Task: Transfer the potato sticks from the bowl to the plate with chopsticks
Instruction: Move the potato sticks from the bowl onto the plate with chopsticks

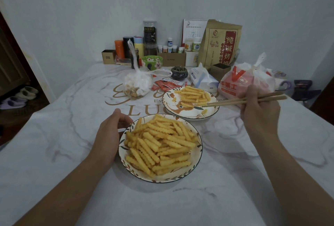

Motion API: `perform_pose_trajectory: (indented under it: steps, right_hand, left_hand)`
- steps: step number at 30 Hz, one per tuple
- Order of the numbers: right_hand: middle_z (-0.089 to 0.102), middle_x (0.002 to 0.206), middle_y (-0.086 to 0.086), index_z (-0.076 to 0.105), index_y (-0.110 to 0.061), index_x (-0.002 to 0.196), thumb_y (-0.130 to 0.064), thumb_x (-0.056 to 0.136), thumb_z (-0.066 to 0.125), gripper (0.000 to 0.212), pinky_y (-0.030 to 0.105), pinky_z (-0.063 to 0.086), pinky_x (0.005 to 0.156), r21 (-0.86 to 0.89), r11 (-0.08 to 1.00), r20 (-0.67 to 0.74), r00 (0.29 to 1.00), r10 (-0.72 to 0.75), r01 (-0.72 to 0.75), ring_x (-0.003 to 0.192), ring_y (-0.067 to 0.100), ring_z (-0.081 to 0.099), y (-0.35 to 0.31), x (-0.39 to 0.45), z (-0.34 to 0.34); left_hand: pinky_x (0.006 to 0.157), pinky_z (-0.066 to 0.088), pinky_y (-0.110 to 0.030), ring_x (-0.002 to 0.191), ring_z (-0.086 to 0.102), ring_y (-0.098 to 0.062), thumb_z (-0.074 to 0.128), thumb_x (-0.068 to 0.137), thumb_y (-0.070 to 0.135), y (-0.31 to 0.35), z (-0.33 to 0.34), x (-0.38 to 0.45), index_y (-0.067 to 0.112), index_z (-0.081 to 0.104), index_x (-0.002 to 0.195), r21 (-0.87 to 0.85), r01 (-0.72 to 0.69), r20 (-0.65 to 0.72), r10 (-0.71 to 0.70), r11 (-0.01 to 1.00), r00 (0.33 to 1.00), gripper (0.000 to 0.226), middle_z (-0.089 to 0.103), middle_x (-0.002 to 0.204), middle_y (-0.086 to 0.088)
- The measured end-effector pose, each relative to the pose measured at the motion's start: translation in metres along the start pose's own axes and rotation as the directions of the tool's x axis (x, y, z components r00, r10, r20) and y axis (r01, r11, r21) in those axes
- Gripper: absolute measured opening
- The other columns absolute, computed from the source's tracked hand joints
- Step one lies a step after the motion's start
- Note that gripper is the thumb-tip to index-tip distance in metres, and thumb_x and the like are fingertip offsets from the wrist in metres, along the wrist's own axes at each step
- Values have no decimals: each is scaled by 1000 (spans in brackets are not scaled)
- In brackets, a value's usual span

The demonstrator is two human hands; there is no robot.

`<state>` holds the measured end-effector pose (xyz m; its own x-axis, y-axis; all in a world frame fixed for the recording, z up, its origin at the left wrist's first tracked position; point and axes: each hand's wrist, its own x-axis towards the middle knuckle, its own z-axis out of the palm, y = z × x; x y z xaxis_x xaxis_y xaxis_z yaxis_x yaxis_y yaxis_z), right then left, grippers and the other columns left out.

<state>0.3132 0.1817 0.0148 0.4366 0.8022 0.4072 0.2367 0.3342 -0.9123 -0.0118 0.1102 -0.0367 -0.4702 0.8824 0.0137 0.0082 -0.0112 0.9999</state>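
1. White marbled table (72, 153) with gold lettering, set against a pale wall; clutter lines the far edge.
2. Near bowl (126, 168), leaf-patterned rim, heaped with crinkle-cut potato sticks (160, 142).
3. Left hand (110, 131) rests against the bowl's left rim, fingers curled round the edge, thumb up.
4. Plate (169, 103) lies beyond and right of the bowl, the two nearly touching; it bears a smaller pile of sticks on its far side and a few loose ones.
5. Right hand (260, 110) grips a pair of wooden chopsticks (240, 101), hovering right of the plate.
6. Chopstick tips sit over the plate's right half, close together beside one stick; whether they pinch it is unclear at this size.
7. Behind: knotted clear bag (138, 82), red sauce packets (162, 85), tissue pack (203, 79), red-and-white takeaway bag (236, 82), brown paper bag (220, 44), small bottles (169, 47).
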Motion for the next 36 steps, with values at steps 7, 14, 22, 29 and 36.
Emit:
perform_pose_trajectory:
  steps: [7,14,22,29,36]
  right_hand:
    - [55,50,12,58,3,59,-28,104,56,54,25,32,41,-177,957,23,973,-230,231,45,13,49,-5,-17,16]
    - [50,47,4,50,-12,53,-25,107,48,56,20,31,43,-230,922,74,950,-303,312,46,18,52,4,-20,28]
    - [51,51,-4,64,-22,56,-31,107,46,54,24,34,44,314,946,9,997,80,-78,45,10,44,-24,-14,11]
    - [35,47,9,63,-9,57,-31,103,46,54,26,13,43,422,788,643,760,88,-449,34,15,25,-46,-43,14]
    - [33,44,8,62,-5,56,-30,94,48,47,24,15,41,331,853,748,664,24,-403,35,14,26,-47,-47,11]
  left_hand:
    - [102,52,-56,95,69,-30,38,110,45,0,-1,1,25,70,61,6,-2,-6,2,1000,1000,62,75,81,2]
    - [104,51,-59,95,69,-30,38,110,46,-1,-1,0,25,71,62,3,-9,-5,9,1000,1000,61,76,83,0]
    - [105,51,-59,97,69,-30,39,109,46,1,0,-1,25,70,62,2,-1,-2,1,1000,1000,60,75,85,-2]
    - [105,50,-57,96,68,-28,37,110,45,5,1,-3,26,69,58,9,16,-1,-16,1000,1000,64,74,80,2]
    - [103,50,-56,90,66,-25,36,110,44,6,0,-5,26,69,58,19,12,4,-12,1000,1000,64,72,79,1]
